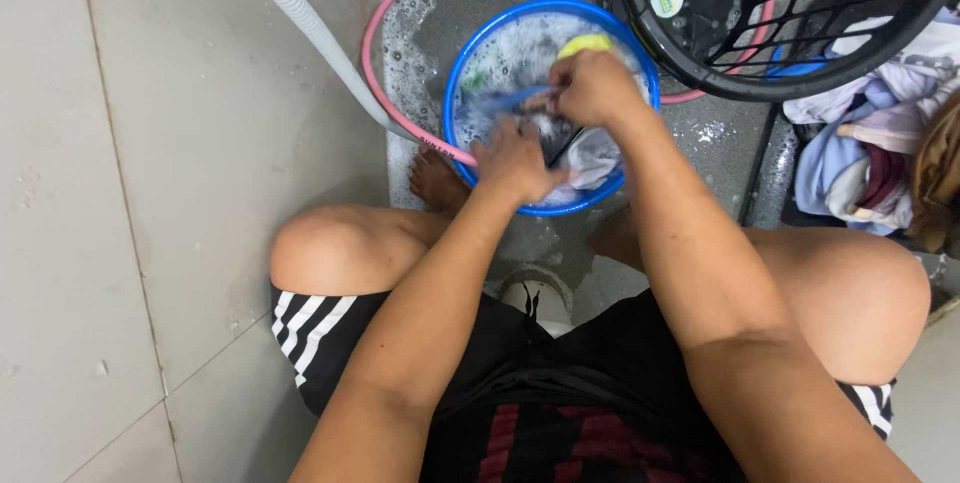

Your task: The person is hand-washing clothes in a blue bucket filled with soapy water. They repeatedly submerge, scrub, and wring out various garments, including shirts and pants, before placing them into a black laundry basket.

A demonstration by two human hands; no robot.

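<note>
Both hands, left point(515, 161) and right point(592, 88), are clenched tight on wet blue-and-white cloth point(590, 158) in the soapy round blue plastic basin point(452, 93).

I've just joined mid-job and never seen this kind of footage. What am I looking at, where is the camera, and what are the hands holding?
There is no machine: one camera on a person's head looks down at their own bare hands and knees as they squat. The left hand and right hand both grip wet cloth in a blue basin of soapy water on a wet floor. A black laundry basket sits behind it, a clothes pile to the right, and a pale ribbed hose to the left.
</note>
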